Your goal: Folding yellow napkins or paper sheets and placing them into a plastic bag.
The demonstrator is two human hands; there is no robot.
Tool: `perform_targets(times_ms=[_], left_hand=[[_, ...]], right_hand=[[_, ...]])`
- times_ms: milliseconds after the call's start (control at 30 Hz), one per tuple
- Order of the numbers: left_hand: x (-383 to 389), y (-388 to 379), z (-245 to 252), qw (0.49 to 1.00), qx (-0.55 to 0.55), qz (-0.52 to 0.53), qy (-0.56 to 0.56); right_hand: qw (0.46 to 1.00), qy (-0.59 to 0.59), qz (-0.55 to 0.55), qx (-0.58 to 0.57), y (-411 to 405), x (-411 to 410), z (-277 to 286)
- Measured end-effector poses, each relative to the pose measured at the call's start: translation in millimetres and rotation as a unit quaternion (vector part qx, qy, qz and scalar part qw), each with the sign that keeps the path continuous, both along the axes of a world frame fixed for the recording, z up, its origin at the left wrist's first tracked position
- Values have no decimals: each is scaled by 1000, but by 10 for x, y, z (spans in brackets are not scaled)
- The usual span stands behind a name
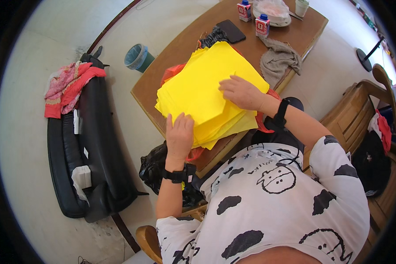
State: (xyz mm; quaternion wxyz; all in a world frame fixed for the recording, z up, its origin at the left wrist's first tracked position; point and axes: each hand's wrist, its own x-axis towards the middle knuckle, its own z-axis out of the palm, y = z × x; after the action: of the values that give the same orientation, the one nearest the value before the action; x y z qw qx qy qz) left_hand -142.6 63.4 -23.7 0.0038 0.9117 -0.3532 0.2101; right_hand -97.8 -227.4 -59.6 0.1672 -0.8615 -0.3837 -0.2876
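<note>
A thick, uneven stack of yellow sheets (208,79), paper or thin fabric, lies before me on the wooden table (181,46). At its near left edge, my left hand (180,137) touches the sheets with its fingers slightly apart. My right hand (242,94) rests on the right part of the top sheet, fingers bent; whether they pinch it is hidden. Between my hands the top sheet's near edge bends down over the layers beneath. Red plastic (172,73) shows from under the stack.
Beyond the stack are a dark knitted glove (214,37), a phone (231,31), two cartons (262,25) with blue caps, a plate (285,23) with a bag, and a cup (302,7). A grey cloth (279,59) lies right. A bin (140,58) and black bag (153,163) stand left.
</note>
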Motion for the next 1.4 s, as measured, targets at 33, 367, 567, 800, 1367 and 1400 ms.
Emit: perform_targets(times_ms=[33, 367, 567, 800, 1367, 1400], left_hand=[[-44, 23, -57, 1000, 0, 1, 1], [44, 102, 79, 991, -54, -37, 116], [318, 139, 273, 980, -21, 15, 197], [891, 94, 478, 906, -106, 167, 373], [469, -278, -215, 989, -53, 38, 136], [373, -376, -271, 984, -58, 27, 166]], right_hand=[[998, 60, 22, -21, -24, -50, -101], [965, 220, 71, -126, 114, -168, 313], [970, 222, 85, -46, 135, -4, 29], [862, 460, -38, 211, 230, 209, -65], [899, 408, -157, -32, 441, 281, 106], [898, 409, -157, -36, 443, 285, 112]])
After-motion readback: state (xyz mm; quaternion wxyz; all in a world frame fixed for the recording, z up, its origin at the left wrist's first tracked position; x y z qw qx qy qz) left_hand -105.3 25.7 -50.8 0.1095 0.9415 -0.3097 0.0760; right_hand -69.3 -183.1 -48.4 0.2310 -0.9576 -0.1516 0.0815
